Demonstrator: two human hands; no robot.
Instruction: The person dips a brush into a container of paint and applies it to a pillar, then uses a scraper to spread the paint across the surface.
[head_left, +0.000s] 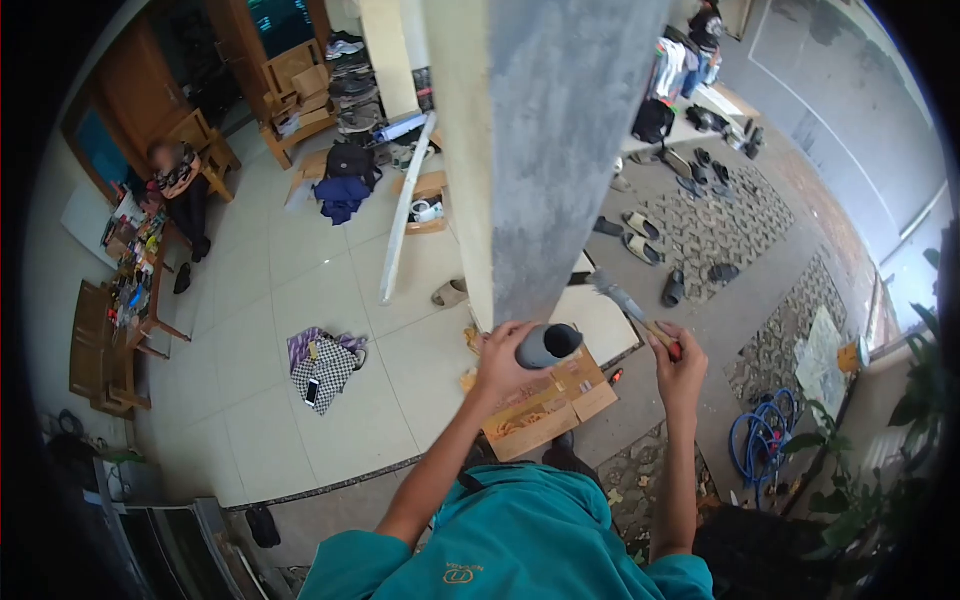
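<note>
Grey pillar (pixel 565 150); left hand (pixel 503 358) holds cup (pixel 534 349), interior dark.

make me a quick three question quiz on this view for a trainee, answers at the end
1. Which hand holds the brush?
2. Multiple choice: what is in the left hand? A) a sandal B) a grey container C) a hose
3. True or false: the phone lies on the checkered cloth.

Key:
1. The right hand
2. B
3. True
</note>
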